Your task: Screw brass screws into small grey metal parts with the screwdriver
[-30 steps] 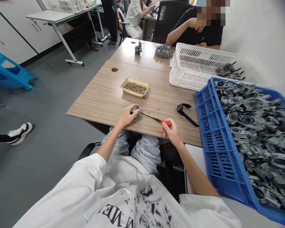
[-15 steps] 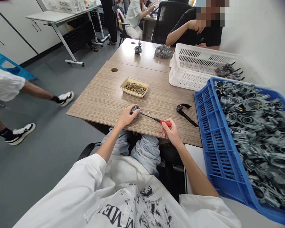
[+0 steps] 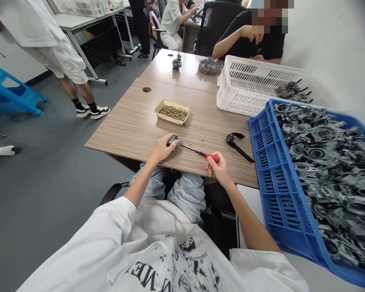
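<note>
Our left hand has its fingers and thumb clamped around a small grey carburetor body, near the front edge of the wood-grain desk. Our right hand is closed on the red handle of a screwdriver, whose shaft points left to that part; we cannot tell whether its tip touches. Just beyond the shaft, between our two grips, lie two loose brass-coloured screws. Farther beyond our left grip sits a cream tray of similar screws. Right of our right grip lies a black wristwatch, then a blue crate heaped with metal castings.
</note>
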### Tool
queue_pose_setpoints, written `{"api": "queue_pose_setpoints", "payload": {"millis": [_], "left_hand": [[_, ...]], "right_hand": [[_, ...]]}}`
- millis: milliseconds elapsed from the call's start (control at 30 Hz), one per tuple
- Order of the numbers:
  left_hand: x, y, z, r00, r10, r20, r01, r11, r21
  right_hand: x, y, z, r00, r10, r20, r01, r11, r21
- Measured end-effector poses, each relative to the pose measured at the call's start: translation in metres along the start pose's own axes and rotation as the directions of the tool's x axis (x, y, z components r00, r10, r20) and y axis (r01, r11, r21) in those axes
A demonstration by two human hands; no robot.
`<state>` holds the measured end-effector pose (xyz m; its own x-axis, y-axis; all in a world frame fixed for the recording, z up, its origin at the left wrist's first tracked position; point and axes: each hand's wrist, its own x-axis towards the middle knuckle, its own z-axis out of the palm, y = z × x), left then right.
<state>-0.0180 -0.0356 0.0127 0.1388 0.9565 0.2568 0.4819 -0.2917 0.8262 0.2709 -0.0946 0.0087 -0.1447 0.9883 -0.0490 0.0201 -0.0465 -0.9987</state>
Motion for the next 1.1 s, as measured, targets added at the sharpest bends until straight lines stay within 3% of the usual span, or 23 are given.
{"api": "queue_pose_setpoints", "payload": {"millis": [1100], "left_hand": [[0.0001,0.0,0.0003,1.0,0.004,-0.005,-0.004,1.0,-0.006]], "right_hand": [[-0.001,-0.0037,0.0025,1.0,0.009,-0.005,-0.009,1.0,0.019]]}}
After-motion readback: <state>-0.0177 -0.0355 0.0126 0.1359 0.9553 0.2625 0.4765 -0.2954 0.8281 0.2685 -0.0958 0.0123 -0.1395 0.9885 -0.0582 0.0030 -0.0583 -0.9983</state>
